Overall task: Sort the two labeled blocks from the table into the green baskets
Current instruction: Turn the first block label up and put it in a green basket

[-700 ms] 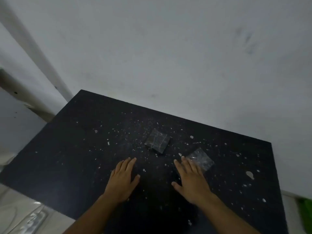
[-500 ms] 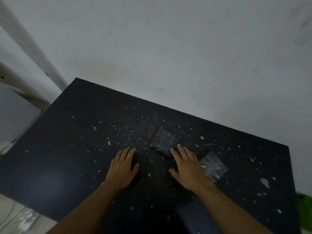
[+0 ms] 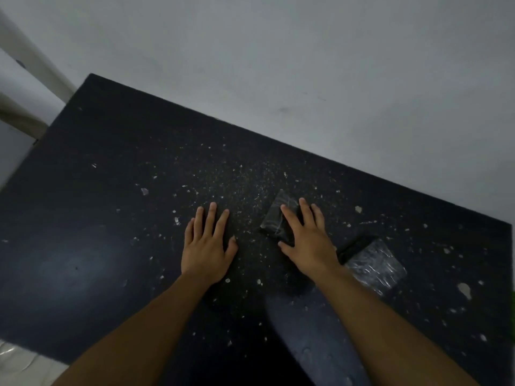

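Note:
Two dark blocks wrapped in shiny clear film lie on the black speckled table [image 3: 111, 218]. My right hand [image 3: 308, 238] lies over the nearer-centre block [image 3: 274, 218], fingers spread across its top, its left part still showing. The second block [image 3: 374, 267] rests to the right of my right wrist, untouched. My left hand [image 3: 207, 243] lies flat on the table with fingers apart, left of the covered block and holding nothing. No labels can be read in the dim light. The green baskets are out of view.
A plain grey wall runs along the table's far edge. A pale frame or post [image 3: 33, 65] stands at the far left. The table's left and near edges show, with pale floor [image 3: 16, 360] at bottom left. A thin green sliver [image 3: 513, 324] shows at the right edge.
My right hand slid forward and left from beside the right block onto the centre block. My left hand stayed flat. The view shifted so the table sits further right.

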